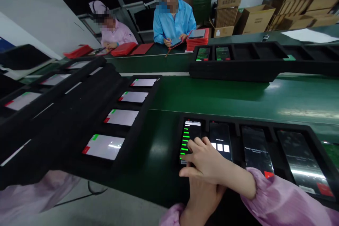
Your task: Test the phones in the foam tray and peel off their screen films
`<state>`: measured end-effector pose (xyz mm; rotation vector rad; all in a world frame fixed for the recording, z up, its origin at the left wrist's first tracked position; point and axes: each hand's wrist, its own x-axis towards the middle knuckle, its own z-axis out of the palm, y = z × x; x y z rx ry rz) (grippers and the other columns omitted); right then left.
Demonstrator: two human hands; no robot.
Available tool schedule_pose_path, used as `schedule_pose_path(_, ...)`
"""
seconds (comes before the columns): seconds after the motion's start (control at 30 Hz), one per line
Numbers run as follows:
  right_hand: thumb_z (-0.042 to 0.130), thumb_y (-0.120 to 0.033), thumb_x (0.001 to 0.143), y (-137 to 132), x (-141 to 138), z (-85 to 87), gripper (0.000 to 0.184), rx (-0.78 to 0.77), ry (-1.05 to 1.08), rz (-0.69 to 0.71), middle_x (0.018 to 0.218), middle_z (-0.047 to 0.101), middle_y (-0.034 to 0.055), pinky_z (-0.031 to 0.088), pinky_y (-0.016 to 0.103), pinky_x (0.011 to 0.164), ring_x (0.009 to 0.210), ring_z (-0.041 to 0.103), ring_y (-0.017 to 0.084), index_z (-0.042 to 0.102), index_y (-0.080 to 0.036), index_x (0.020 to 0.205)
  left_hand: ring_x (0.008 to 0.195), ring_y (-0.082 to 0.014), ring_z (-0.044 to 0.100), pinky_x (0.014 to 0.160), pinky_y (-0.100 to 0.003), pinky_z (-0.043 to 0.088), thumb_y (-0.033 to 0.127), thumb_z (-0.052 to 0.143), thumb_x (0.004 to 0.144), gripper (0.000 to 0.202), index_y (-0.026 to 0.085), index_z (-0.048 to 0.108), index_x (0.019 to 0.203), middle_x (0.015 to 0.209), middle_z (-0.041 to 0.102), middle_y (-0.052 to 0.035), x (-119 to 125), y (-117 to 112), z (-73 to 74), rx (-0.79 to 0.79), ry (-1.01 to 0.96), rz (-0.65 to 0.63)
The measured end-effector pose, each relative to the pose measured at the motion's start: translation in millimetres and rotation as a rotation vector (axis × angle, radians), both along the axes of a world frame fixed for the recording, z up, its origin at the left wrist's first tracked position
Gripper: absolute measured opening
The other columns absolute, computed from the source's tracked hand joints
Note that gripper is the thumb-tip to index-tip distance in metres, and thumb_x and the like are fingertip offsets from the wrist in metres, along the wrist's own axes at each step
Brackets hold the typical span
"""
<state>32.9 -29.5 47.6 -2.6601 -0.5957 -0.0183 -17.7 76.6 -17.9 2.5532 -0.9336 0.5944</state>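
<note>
A black foam tray (233, 119) in front of me holds several phones in a row. The leftmost phone (192, 131) shows a list of green lines, and my right hand (209, 162) is over its lower part, index finger stretched to the screen and thumb spread. Beneath it, my left hand (200, 197) reaches up from the bottom edge, its fingers hidden by the right hand. Beside them lies a phone with white squares on its screen (220, 136). Further right are a dark phone with faint text (256, 148) and another with a red corner (304, 162).
At left, another black tray (144, 113) carries several white-screened phones, beside stacked trays (87, 106). More black trays (233, 70) stand across the green bench (169, 95). Two people sit opposite near red stacks (197, 42). A pink sleeve (39, 197) enters at lower left.
</note>
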Motion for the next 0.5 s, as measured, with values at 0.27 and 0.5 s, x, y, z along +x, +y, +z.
schedule_pose_path(0.27,0.027,-0.061,0.109,-60,-44,44.4,0.062,0.166,-0.197,-0.183,0.086,0.062,0.0060,0.039,0.036,0.069,0.077,0.050,0.019,0.073,-0.023,0.124,0.083,-0.0218,0.051,0.086,-0.043,0.038,0.057,0.067,0.089,0.042,0.030,0.071,0.122,0.093,0.063,-0.0036,-4,1,-2.1,0.032,0.035,0.012)
schedule_pose_path(0.5,0.029,-0.038,0.112,-106,-101,14.2,0.049,0.149,-0.214,-0.537,0.083,0.061,0.0054,0.044,0.034,0.068,0.075,0.056,0.019,0.076,-0.025,0.113,0.088,-0.0230,0.050,0.091,-0.045,0.034,0.058,0.055,0.097,0.046,0.032,0.068,0.132,0.093,0.059,-0.0048,-4,3,-7.3,0.023,0.089,0.014)
